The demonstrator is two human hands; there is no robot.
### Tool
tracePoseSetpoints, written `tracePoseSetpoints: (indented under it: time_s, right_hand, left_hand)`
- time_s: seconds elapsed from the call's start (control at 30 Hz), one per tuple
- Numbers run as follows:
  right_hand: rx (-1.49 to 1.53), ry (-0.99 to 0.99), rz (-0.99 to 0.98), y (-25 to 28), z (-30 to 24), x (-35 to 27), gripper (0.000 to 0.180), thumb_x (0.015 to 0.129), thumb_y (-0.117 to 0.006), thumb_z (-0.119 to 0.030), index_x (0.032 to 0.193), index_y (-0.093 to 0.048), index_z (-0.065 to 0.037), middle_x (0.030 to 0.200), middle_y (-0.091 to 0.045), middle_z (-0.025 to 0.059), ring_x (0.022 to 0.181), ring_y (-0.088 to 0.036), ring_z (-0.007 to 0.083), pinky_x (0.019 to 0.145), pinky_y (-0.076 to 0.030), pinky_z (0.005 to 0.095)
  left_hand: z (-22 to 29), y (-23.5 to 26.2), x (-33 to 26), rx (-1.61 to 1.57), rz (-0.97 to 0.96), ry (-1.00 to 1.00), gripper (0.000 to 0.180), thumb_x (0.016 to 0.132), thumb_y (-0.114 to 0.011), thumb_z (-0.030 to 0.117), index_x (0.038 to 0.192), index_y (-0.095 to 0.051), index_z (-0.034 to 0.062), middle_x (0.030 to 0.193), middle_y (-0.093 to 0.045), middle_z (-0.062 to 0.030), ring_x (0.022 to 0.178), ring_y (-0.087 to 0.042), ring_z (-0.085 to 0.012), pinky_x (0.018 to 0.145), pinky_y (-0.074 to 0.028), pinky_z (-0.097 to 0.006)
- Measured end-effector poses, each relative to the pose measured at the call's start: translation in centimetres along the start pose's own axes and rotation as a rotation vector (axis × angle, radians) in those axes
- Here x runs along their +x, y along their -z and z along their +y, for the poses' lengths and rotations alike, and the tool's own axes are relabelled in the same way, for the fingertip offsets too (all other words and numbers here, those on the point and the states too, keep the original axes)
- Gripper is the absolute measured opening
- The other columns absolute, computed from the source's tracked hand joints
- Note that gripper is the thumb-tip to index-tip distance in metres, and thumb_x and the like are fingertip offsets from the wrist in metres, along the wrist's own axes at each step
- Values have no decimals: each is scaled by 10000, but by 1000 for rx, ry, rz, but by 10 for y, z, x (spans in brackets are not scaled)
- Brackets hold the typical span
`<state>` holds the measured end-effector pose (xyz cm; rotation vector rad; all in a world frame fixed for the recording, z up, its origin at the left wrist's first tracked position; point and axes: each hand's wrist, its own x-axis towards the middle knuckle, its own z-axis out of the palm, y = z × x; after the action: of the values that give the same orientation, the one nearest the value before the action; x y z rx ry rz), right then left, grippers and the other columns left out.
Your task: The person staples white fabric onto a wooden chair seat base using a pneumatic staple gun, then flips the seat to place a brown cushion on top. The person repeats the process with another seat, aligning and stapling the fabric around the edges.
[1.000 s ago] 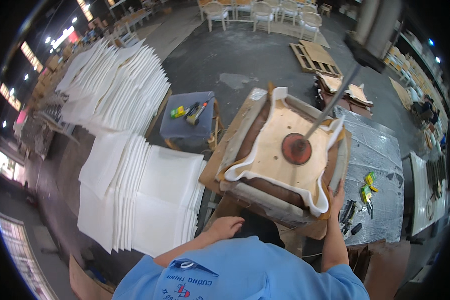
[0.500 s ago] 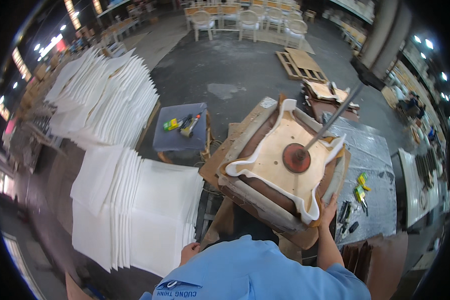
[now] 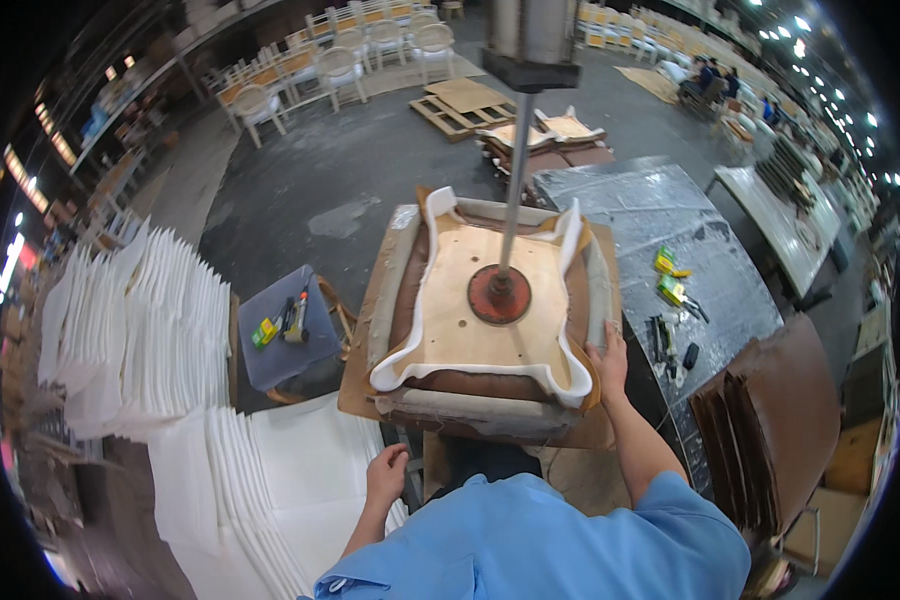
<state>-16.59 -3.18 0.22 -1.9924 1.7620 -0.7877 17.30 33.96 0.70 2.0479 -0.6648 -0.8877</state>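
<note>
A wooden seat panel [image 3: 446, 340] edged with white foam and brown cover material lies inside a grey padded frame [image 3: 480, 412]. A round red press plate [image 3: 499, 295] on a metal rod bears on the panel's middle. My right hand [image 3: 610, 362] rests against the right side of the padded frame, fingers stretched along it. My left hand [image 3: 387, 474] is low on the left, in front of the frame, its fingers curled together. Whatever they may hold is hidden. Beside it lie white foam sheets [image 3: 305, 450].
To the left, a grey stool [image 3: 288, 355] carries tools; a taller foam stack [image 3: 145, 330] stands behind. On the right are a plastic-covered table [image 3: 710, 260] with tools and brown cover pieces [image 3: 770, 420]. A pallet [image 3: 460, 105] and chairs [image 3: 342, 68] are farther off.
My view has swung to the right, so the press and seat panel appear farther left. My left hand has come further into view. The right hand stays at the frame's side.
</note>
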Motion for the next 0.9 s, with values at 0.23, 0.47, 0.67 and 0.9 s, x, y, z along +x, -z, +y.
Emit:
tracePoseSetpoints:
  time_s: [0.23, 0.47, 0.67, 0.9]
  right_hand:
    - [46, 21, 2, -7, 2, 10, 790, 993, -826, -317, 1703, -507, -180, 1516, -610, 239, 1395, -614, 438, 1171, -522, 482]
    - [-30, 57, 33, -12, 26, 29, 714, 997, -826, -328, 1657, -572, -231, 1460, -659, 226, 1316, -670, 438, 1111, -566, 490]
    - [-29, 91, 20, -21, 33, 54, 484, 1095, -698, -323, 1574, -654, -275, 1347, -732, 174, 1213, -717, 420, 1018, -590, 516]
    - [-105, 202, -38, -9, 48, 108, 382, 1091, -697, -350, 1462, -722, -264, 1207, -754, 158, 1128, -725, 418, 944, -593, 538]
  left_hand:
    - [8, -26, -5, 44, -259, -24, 345, 1080, -727, 222, 1348, -778, 10, 1174, -836, -123, 1058, -780, -211, 959, -601, -351]
    - [11, -26, -23, 42, -192, 5, 336, 1082, -726, 223, 1348, -789, 29, 1182, -838, -121, 1059, -777, -214, 960, -601, -353]
    - [-10, -8, -51, 25, -88, 114, 331, 1084, -721, 203, 1357, -786, 29, 1158, -845, -113, 1034, -772, -198, 939, -608, -354]
    - [2, -7, -50, -230, 238, 112, 246, 1121, -653, 116, 1258, -792, -33, 1052, -840, -132, 913, -787, -172, 883, -627, -319]
